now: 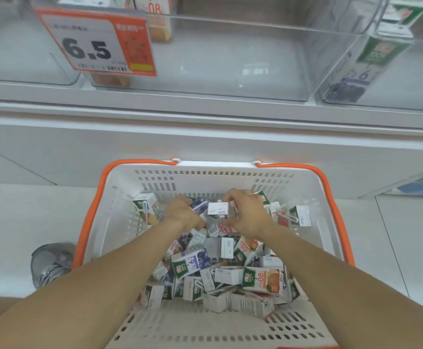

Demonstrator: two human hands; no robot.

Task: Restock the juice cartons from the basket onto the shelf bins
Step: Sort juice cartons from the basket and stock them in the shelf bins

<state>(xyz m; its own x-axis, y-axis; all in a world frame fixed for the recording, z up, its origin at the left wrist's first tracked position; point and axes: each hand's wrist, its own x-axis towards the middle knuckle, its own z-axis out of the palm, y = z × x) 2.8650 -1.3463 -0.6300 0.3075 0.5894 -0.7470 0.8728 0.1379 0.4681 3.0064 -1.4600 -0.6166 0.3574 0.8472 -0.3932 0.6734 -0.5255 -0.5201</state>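
A white basket (pixel 213 176) with orange handles stands on the floor, holding several small juice cartons (pixel 260 277) in a loose pile. Both my hands are down inside it at the far end. My left hand (pixel 184 212) is closed around a purple grape carton (pixel 199 204). My right hand (pixel 247 212) grips a white carton (pixel 218 209) seen end-on, held between the two hands. Above stands the shelf with clear plastic bins; the middle bin (pixel 230 71) shows only an orange carton (pixel 158 18) at its back left.
An orange price tag (pixel 97 44) reading 6.5 hangs on the bin front at upper left. The right bin holds a green and purple carton (pixel 366 69). The white shelf ledge (pixel 205 117) juts out between basket and bins. A grey shoe (pixel 50 263) is left of the basket.
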